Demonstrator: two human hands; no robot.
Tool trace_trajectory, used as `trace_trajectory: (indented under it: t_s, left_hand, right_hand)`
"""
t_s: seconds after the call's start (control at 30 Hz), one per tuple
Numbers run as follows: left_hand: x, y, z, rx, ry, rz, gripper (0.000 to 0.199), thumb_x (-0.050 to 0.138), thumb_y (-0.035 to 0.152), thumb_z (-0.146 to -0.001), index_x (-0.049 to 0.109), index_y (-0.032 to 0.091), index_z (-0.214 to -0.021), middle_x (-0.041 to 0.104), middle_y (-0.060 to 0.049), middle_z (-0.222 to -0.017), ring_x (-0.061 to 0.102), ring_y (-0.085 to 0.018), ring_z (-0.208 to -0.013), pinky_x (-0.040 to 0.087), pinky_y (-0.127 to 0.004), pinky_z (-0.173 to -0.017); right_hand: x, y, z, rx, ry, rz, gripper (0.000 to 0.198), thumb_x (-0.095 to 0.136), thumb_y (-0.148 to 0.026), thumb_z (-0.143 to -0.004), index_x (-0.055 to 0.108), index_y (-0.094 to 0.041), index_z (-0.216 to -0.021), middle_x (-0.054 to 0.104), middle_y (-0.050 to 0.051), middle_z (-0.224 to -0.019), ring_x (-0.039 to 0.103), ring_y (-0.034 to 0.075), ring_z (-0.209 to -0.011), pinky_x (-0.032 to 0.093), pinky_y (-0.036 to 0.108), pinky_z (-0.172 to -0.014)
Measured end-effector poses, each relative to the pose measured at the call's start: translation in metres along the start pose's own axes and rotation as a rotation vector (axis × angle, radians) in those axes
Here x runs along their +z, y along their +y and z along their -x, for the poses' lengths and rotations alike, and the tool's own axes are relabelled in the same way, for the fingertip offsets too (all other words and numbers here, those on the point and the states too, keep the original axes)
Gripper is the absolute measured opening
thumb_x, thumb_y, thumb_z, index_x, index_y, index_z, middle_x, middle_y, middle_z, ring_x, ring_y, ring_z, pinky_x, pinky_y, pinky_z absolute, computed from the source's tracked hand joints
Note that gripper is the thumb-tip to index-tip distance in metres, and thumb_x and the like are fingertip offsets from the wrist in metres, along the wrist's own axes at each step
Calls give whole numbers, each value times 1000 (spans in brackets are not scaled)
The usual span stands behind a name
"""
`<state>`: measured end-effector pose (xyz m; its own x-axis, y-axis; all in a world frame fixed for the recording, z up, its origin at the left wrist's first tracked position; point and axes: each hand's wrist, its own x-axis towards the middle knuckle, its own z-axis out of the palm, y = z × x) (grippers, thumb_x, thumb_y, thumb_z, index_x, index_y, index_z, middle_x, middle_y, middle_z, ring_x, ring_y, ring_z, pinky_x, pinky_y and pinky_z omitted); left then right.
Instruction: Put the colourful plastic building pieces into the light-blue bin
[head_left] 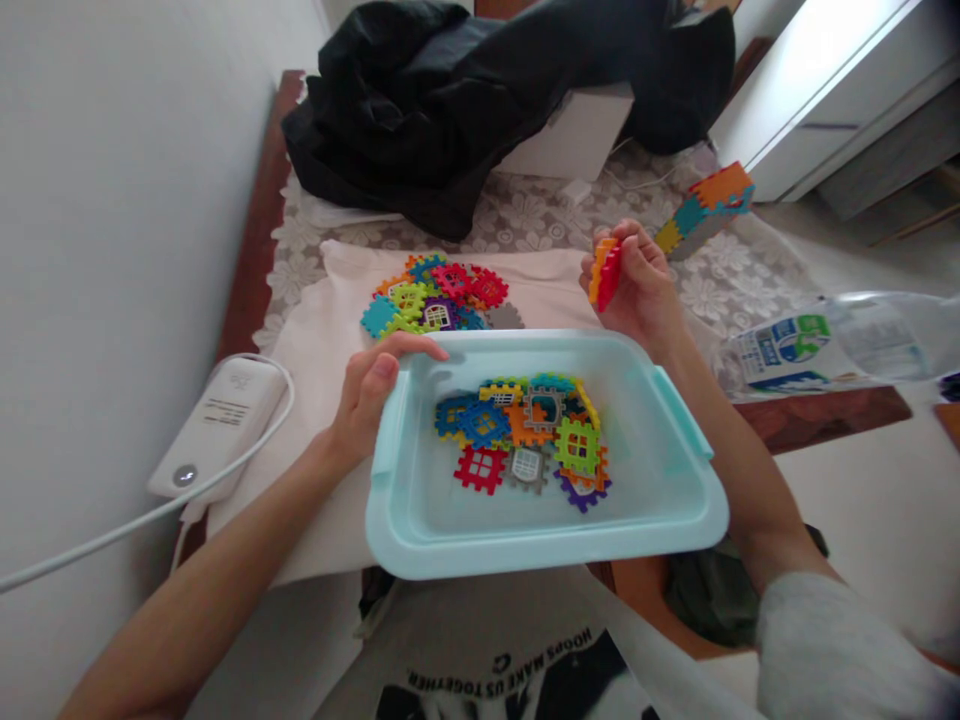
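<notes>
My left hand [375,385] grips the left rim of a light teal plastic bin [547,555], thumb and forefinger along its far corner. Inside the bin lie several colourful interlocking tiles [491,425], some with window cutouts. Beyond the bin's right far corner, my right hand [637,280] is raised and pinches a red and an orange interlocking tile [610,275], held face to face. A heap of similar tiles [439,295] lies on the pale cloth just past the bin's far rim; the rim hides its near edge.
A block built of tiles [705,210] stands at the right on a lace tablecloth [517,215]. Near the right edge lies a clear plastic bottle [817,345]. A white power bank [225,420] with a cable is at left. Black fabric [420,110] and a white box [574,130] sit behind.
</notes>
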<state>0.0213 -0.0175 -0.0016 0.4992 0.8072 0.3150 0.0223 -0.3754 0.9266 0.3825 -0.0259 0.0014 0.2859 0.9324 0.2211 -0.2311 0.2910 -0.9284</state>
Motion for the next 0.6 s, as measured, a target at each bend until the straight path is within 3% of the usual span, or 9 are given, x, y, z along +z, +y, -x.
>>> trace_trajectory:
  t_s: [0.07, 0.17, 0.23, 0.3, 0.4, 0.5, 0.6]
  left_hand:
    - [0, 0, 0, -7, -5, 11, 61, 51, 74, -113, 83, 23, -103, 76, -6, -81, 53, -19, -58, 40, -34, -53]
    - [0, -1, 0, -30, -12, 11, 65, 49, 77, -112, 83, 23, -103, 77, -6, -81, 54, -19, -58, 41, -34, -53]
    - [0, -2, 1, -29, -7, -3, 66, 49, 79, -111, 83, 22, -103, 78, -7, -83, 55, -20, -60, 41, -34, -55]
    - [-1, -4, 1, -17, 2, -10, 66, 49, 79, -112, 83, 22, -103, 77, -7, -82, 54, -19, -60, 38, -34, -55]
    - [-1, -6, 3, -15, 7, 2, 66, 47, 77, -114, 84, 22, -106, 75, -6, -80, 53, -19, -58, 35, -34, -53]
    - [-1, -7, 3, -17, 8, -5, 69, 47, 80, -113, 83, 22, -106, 73, -6, -79, 53, -19, -59, 37, -34, -54]
    - [-1, -5, 2, -10, 19, -19, 70, 47, 82, -112, 82, 23, -103, 71, -6, -76, 54, -20, -60, 40, -35, -56]
  right_hand:
    - [10, -9, 9, 13, -75, -90, 56, 105, -66, -72, 65, -32, -93, 67, -1, -96, 60, 18, -77, 57, 32, -69]
    - [20, -22, 21, 10, -306, -64, 52, 105, -61, -77, 65, -28, -83, 64, -1, -83, 63, 18, -76, 59, 35, -75]
    - [20, -27, 25, 32, -505, 30, 51, 101, -65, -82, 68, -26, -78, 68, 2, -82, 69, 22, -83, 63, 40, -85]
    - [18, -27, 25, 63, -604, 88, 56, 93, -76, -88, 71, -25, -76, 72, 6, -88, 73, 25, -89, 64, 45, -90]
    - [11, -15, 16, 75, -450, 113, 67, 75, -94, -92, 74, -27, -84, 75, 8, -99, 74, 26, -93, 67, 44, -86]
    - [1, 6, 4, 73, -270, 237, 74, 65, -101, -92, 77, -29, -99, 76, 7, -103, 73, 24, -94, 66, 39, -82]
    - [-9, 30, -4, 40, -325, 516, 71, 72, -93, -94, 81, -28, -123, 81, 9, -119, 74, 24, -103, 66, 38, -89]
